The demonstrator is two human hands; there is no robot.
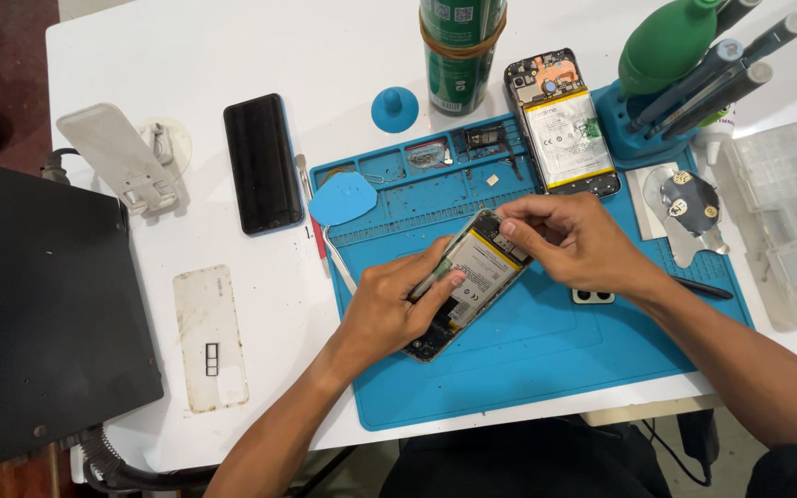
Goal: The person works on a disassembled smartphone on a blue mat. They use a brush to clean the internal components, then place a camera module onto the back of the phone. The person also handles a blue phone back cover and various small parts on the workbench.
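An opened phone (472,277) with its back off and its battery showing lies tilted on the blue repair mat (546,350). My left hand (394,309) grips the phone's lower half, thumb on the battery. My right hand (574,242) pinches the phone's upper end with fingertips on the circuit board. A small camera cover piece (593,296) lies on the mat just under my right wrist.
A second opened phone (560,124) lies at the mat's top right. A black phone (262,163), a blue pick (343,198), a suction cup (395,108), a green can (458,51), a tool holder (684,83), a white back cover (210,337) and a black box (39,314) surround it.
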